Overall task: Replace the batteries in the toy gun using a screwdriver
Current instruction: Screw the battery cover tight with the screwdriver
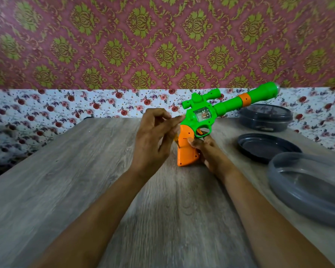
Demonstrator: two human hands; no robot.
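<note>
Right hand (pixel 208 152) gripping toy gun (pixel 203 113), left hand (pixel 153 140) pinching screwdriver (pixel 176 140), dark dish (pixel 267 147) nearby

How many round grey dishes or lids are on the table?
3, all on the right: a closed container at the back, a dark shallow lid in front of it, a translucent dish nearest. More may lie outside the frame.

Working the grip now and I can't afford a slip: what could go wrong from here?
1. The gun stands on its butt with the long barrel up and to the right; only the right hand steadies it, so pushing may tip it.
2. The screwdriver is mostly hidden in the left hand; its tip could skid off the orange grip toward the right thumb close by.
3. A loosened screw might roll across the table.
</note>
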